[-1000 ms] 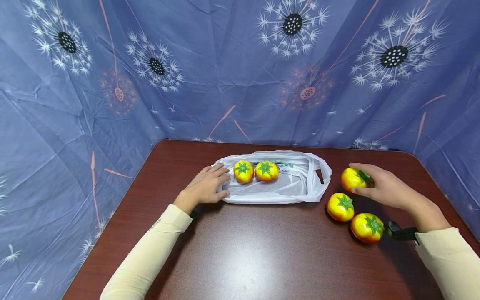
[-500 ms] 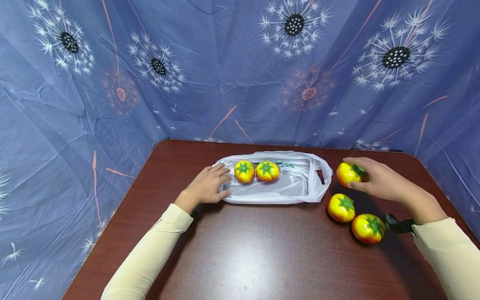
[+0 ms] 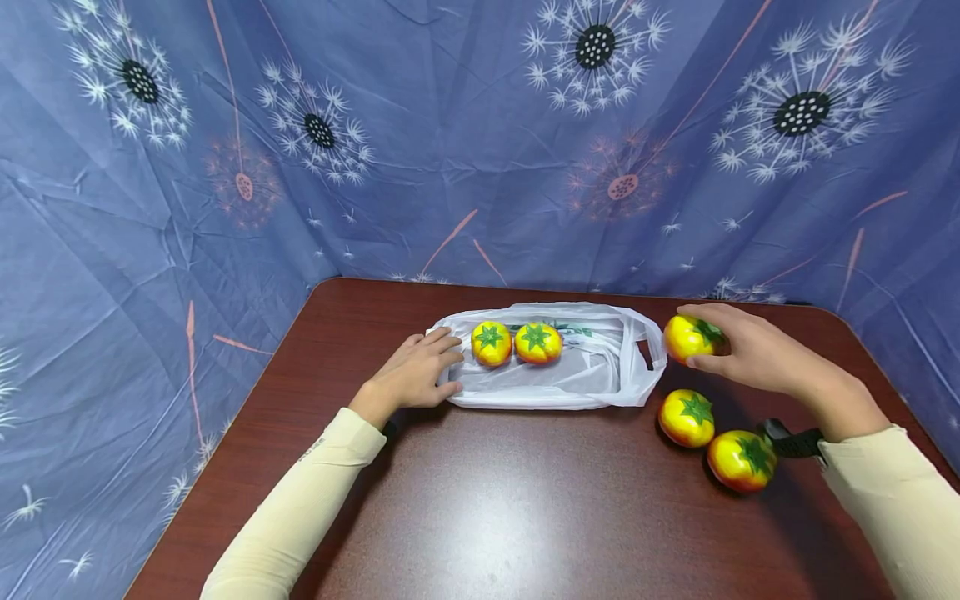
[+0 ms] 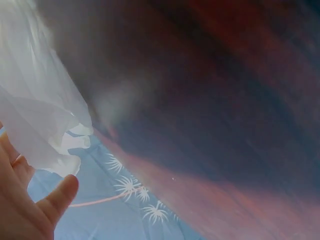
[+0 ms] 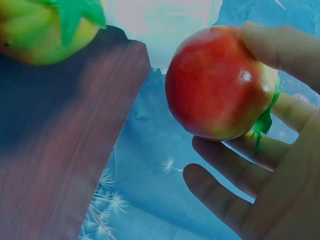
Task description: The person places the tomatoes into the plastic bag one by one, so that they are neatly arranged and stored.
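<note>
My right hand (image 3: 757, 348) holds a glossy yellow-red tomato (image 3: 686, 337) with a green leafy top, just right of the white plastic bag (image 3: 540, 398). In the right wrist view, thumb and fingers pinch that tomato (image 5: 215, 85) around its leafy end, its red underside facing the camera. Two similar tomatoes (image 3: 491, 343) lie side by side in the bag, which is spread wide at its mouth. At the bag's left end rests my left hand (image 3: 412, 367), its fingers spread over the rim. The left wrist view catches the thumb (image 4: 61, 200) beside the plastic (image 4: 40, 110).
Two more tomatoes, one nearer the bag (image 3: 686, 418) and one closer to me (image 3: 741, 461), sit on the brown table (image 3: 480, 500) below the right hand. A blue curtain with dandelion prints (image 3: 450, 167) hangs behind the table and along its sides.
My right hand has carried its tomato left and slightly away from me, toward the bag's right handle. The left hand keeps its place on the bag.
</note>
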{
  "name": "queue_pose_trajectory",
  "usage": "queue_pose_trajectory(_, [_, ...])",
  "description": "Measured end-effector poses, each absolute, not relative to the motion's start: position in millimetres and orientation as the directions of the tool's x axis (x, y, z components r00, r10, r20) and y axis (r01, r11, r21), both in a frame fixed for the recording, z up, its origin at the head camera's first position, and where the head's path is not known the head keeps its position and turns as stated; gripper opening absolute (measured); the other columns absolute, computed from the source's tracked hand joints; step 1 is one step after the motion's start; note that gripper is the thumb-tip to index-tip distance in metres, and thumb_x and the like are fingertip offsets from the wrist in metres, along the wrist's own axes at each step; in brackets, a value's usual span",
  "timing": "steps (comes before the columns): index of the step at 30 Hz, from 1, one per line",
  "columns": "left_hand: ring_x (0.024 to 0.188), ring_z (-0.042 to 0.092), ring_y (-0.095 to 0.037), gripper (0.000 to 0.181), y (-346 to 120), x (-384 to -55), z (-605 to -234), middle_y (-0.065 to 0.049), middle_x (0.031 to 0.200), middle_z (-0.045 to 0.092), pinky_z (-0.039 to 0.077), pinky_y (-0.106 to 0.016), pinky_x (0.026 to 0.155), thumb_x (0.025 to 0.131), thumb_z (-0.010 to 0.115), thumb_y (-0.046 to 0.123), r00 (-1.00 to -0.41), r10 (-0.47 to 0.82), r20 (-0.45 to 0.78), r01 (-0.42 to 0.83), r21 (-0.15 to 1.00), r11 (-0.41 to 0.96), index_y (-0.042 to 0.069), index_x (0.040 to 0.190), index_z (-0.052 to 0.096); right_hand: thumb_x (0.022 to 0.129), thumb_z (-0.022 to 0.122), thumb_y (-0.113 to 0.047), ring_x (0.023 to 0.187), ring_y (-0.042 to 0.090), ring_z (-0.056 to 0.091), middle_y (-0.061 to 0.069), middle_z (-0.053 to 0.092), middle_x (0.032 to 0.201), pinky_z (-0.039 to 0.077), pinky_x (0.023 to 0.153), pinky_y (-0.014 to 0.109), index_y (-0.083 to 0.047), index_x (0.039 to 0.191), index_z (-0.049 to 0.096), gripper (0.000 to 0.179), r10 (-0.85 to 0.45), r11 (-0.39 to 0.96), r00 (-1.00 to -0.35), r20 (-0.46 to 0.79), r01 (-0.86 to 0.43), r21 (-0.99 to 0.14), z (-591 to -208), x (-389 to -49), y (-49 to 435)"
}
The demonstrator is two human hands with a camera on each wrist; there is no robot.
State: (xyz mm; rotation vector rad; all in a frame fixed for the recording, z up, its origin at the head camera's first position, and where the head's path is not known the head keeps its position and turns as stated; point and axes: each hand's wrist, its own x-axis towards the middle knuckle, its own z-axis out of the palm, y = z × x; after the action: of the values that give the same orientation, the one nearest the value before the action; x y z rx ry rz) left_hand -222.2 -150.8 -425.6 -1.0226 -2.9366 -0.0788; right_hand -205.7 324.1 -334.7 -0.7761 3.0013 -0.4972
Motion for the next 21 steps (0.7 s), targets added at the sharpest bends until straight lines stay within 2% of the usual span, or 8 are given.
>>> queue_pose_trajectory(6, [0.147,0.038,-0.03,0.05,-149.1,-221.7,-425.0,-0.007,0.148,0.052,0.038,-0.052,0.113,0.09,0.062,0.046,-0.783,0.62,0.048,0.622,0.038,0.782,0.016,0.13,0.064,0.085,0.077,-0.025,0.123,0.043,0.053,0.026,0.05,0.141,0.045,0.096,0.064,-0.007,0.144,0.047,0.069,-0.494,0.839,-0.869,0.01,-0.48,-0.256,-319.6,-215.0,309.3])
queue_pose_trajectory(13, [0.146,0.038,-0.03,0.05,-149.2,-222.0,-424.6,-0.007,0.148,0.052,0.037,-0.052,0.113,0.09,0.062,0.046,-0.783,0.621,0.047,0.622,0.035,0.782,0.016,0.13,0.064,0.087,0.075,-0.019,0.125,0.043,0.052,0.025,0.048,0.144,0.046,0.096,0.062,-0.009,0.145,0.047,0.065,-0.501,0.836,-0.865,-0.002,-0.484,-0.258,-302.4,-223.5,287.2])
queue_pose_trajectory(21, [0.146,0.038,-0.03,0.05,-149.7,-222.0,-425.1,-0.006,0.148,0.052,0.038,-0.052,0.112,0.09,0.061,0.046,-0.787,0.616,0.043,0.617,0.037,0.786,0.016,0.13,0.064,0.086,0.073,-0.021,0.124,0.042,0.054,0.025,0.047,0.145,0.048,0.096,0.058,-0.009,0.146,0.047,0.067,-0.522,0.837,-0.853,-0.031,-0.505,-0.211,-295.5,-232.4,260.2])
